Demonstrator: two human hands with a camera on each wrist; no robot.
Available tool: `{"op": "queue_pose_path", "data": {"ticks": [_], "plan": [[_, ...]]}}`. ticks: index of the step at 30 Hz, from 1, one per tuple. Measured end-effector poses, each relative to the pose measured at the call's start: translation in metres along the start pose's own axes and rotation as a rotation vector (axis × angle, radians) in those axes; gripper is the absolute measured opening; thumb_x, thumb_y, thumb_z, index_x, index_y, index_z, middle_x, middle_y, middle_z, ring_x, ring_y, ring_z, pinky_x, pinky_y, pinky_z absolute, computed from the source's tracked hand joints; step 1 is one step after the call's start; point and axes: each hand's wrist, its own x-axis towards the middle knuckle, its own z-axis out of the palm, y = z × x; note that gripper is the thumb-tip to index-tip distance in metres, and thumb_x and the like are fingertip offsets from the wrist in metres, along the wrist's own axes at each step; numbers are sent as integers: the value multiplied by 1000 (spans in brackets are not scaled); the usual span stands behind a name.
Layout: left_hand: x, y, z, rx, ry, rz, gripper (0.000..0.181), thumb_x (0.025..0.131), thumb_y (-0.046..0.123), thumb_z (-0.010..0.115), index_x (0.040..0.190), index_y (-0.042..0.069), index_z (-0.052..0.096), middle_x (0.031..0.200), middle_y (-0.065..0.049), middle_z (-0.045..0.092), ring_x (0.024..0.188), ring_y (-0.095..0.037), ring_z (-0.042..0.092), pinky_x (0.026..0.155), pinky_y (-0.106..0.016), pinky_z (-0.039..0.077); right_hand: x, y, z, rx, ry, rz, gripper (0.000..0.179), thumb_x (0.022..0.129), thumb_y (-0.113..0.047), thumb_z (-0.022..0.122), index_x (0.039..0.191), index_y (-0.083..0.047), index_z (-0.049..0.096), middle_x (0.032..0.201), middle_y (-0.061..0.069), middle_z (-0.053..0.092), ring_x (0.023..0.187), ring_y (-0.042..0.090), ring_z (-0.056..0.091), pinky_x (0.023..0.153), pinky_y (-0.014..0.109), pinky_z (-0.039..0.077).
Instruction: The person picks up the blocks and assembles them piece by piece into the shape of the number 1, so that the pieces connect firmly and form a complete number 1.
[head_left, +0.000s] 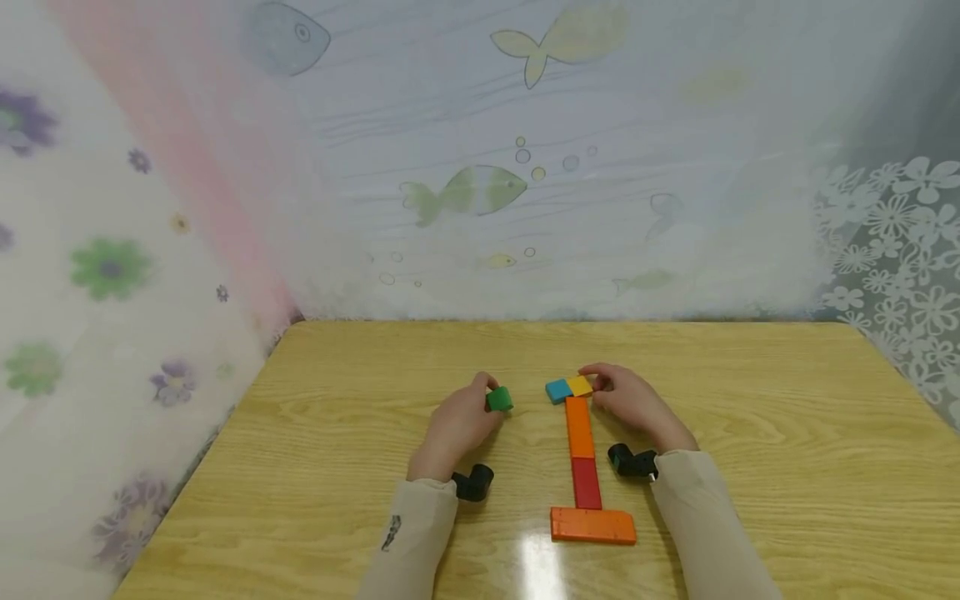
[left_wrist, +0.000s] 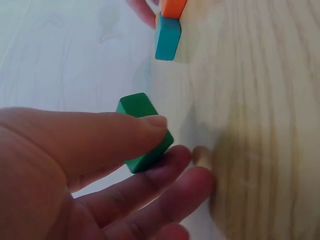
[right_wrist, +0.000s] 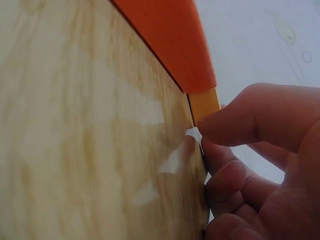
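My left hand [head_left: 456,432] pinches a green block [head_left: 500,399] between thumb and fingers, left of the row of blocks; the left wrist view shows the thumb lying across the green block [left_wrist: 139,106]. My right hand [head_left: 633,404] grips a yellow block [head_left: 580,386] at its right end, thumb and index finger on it. This yellow block lies beside a blue block [head_left: 558,391]. Below the pair, a long orange block [head_left: 579,427] continues into a red block [head_left: 587,483], which meets a crosswise orange block [head_left: 592,526] nearest me.
All the laid blocks lie flat on a wood-grain table [head_left: 315,467]. A fish-patterned curtain [head_left: 450,267] hangs behind its far edge, and a flower-patterned one [head_left: 112,358] runs along the left. Black wrist cameras [head_left: 475,483] sit by both sleeves.
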Motion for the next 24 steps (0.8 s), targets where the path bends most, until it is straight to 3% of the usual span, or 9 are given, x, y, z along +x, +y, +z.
{"op": "queue_pose_path", "data": {"ticks": [9,19,24], "plan": [[6,1,14,-13,10,17,33,85,28,58,115,19,49,77,5,52,59,-14,48,51,-29,38,0,0,1,2,11,-11,42,82,-2,48,124,-5,50,90,6,52,77,22,44,68,36,34],[7,4,17,14,-22,45,36,83,31,61,116,17,56,78,8,54,64,-10,49,56,-28,39,0,1,1,7,-6,3,42,83,-2,48,125,-7,49,91,5,51,77,21,44,69,35,34],[9,6,20,-31,-43,69,34,84,30,60,115,16,57,78,7,54,65,-10,50,57,-27,40,-1,-1,0,13,-10,-6,44,84,-2,48,127,-8,47,92,6,51,77,21,44,69,36,34]]}}
